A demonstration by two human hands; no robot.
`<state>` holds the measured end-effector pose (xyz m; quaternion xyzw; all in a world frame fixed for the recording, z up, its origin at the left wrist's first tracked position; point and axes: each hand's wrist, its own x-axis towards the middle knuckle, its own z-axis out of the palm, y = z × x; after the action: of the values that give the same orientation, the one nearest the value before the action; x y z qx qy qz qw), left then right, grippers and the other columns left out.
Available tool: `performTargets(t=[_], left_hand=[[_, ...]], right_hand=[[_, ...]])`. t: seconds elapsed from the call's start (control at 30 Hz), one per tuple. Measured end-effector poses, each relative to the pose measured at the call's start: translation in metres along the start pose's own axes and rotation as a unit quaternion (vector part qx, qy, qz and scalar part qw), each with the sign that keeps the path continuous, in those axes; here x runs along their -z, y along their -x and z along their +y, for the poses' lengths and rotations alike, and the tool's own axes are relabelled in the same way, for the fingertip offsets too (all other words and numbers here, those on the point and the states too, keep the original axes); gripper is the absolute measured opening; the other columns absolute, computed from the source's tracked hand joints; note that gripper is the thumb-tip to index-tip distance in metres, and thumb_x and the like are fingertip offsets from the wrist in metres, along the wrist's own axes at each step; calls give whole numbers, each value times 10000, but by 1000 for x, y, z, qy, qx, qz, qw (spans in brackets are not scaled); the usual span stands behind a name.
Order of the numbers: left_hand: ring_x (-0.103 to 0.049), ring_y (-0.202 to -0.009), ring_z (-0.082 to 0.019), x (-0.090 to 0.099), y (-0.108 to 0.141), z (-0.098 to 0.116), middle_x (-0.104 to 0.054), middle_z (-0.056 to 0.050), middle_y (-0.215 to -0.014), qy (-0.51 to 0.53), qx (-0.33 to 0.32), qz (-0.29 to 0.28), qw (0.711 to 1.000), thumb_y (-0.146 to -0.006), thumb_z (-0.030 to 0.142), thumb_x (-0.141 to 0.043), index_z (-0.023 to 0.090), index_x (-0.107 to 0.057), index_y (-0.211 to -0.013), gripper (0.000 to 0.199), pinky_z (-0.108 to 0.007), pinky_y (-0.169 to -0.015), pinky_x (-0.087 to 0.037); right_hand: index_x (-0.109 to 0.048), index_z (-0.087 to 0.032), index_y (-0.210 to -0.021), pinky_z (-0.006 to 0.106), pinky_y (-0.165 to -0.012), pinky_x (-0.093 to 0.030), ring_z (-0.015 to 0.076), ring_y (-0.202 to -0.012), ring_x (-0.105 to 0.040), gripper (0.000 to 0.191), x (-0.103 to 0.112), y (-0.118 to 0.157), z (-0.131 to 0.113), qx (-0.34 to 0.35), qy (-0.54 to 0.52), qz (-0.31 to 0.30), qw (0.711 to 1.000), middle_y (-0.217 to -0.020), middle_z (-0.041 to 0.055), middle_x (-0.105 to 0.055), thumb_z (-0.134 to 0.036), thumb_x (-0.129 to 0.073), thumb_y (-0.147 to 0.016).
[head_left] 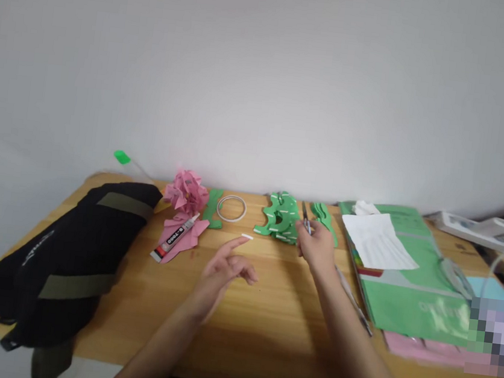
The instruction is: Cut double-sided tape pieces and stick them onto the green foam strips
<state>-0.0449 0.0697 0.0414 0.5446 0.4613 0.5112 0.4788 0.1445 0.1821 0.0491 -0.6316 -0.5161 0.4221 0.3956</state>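
We see soft, muted light, with the wall (263, 93) brightest low near the middle and greyer toward the corners. A diffuse shadow falls beside the right forearm (348, 321). Glare whitens the green folder (421, 305); lettering looks soft, and coarse pixels mask the lower right.

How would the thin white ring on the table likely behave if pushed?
Lying flat, the ring would probably slide rather than roll. Stood on edge, its round outline could let it roll. Its narrow band suggests low weight.
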Motion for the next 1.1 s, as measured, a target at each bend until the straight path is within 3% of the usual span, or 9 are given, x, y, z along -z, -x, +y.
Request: performTargets(t=[0.2, 0.3, 0.4, 0.5, 0.53, 0.6, 0.7, 0.9, 1.1], left_hand=[[-669, -630, -180, -5, -6, -3, -694, -25, -684, -2, 17, -7, 1000, -959, 295, -404, 190, -456, -1352, 409, -324, -601, -548], [-681, -728, -180, 0, -8, -12, -691, -19, -749, -64, 40, 62, 995, -886, 247, -514, 180, -487, -1295, 415, -348, -724, -563], [-672, -888, -206, 18, -8, -16, -700, -64, -939, -232, 9, 161, 959, -833, 213, -548, 179, -547, -1221, 390, -411, -877, -536], [-645, -1000, -242, 41, -3, -14, -679, -117, -1079, -327, -9, 218, 919, -838, 214, -528, 157, -558, -1213, 381, -450, -931, -509], [-642, -1006, -242, 47, 0, -13, -673, -123, -1099, -330, -9, 231, 915, -845, 217, -524, 155, -548, -1226, 387, -447, -928, -511], [-649, -975, -225, 57, 7, -11, -672, -112, -1102, -330, -7, 252, 910, -857, 223, -524, 164, -533, -1235, 382, -426, -905, -526], [-661, -927, -199, 63, 19, -9, -683, -84, -1057, -325, -7, 275, 905, -871, 230, -530, 179, -544, -1184, 318, -388, -867, -542], [-667, -899, -183, 63, 28, -10, -686, -52, -1027, -294, -31, 301, 907, -871, 214, -528, 222, -548, -1131, 260, -343, -830, -542], [-668, -917, -192, 63, 29, -12, -687, -56, -1003, -247, -22, 311, 917, -870, 221, -539, 218, -551, -1131, 262, -368, -869, -525]], right_hand=[[-521, -223, -667, 242, -322, -303, 109, -294, -375, 364, -15, 32, -17, 18, 10, -134, 991, -403, -67, -439, -573, -529, -766], [-573, -200, -710, 234, -352, -336, 111, -325, -396, 336, -39, 32, -18, 40, 47, -176, 983, -421, -63, -438, -494, -463, -832], [-655, -164, -802, 237, -408, -392, 127, -368, -461, 333, -69, 17, -19, 66, 106, -212, 969, -451, -41, -499, -375, -414, -893], [-714, -169, -880, 256, -563, -468, 170, -572, -617, 265, -101, 0, -25, 106, 177, -240, 948, -616, 13, -660, -304, -486, -891], [-728, -182, -915, 266, -645, -484, 191, -700, -659, 195, -111, -4, -26, 122, 201, -248, 940, -726, 25, -711, -263, -565, -844], [-738, -221, -1006, 274, -742, -484, 215, -861, -677, 251, -128, -10, -29, 148, 242, -273, 919, -889, 22, -750, -231, -683, -762], [-735, -248, -1070, 294, -778, -477, 242, -930, -679, 332, -143, -13, -29, 172, 302, -291, 892, -985, 38, -757, -227, -722, -739], [-738, -238, -1047, 295, -735, -471, 251, -891, -685, 278, -146, -21, -29, 209, 373, -290, 856, -949, 62, -758, -231, -700, -771], [-743, -244, -1034, 282, -699, -449, 209, -750, -651, 292, -115, -24, -30, 261, 328, -294, 859, -809, 28, -723, -202, -713, -746]])
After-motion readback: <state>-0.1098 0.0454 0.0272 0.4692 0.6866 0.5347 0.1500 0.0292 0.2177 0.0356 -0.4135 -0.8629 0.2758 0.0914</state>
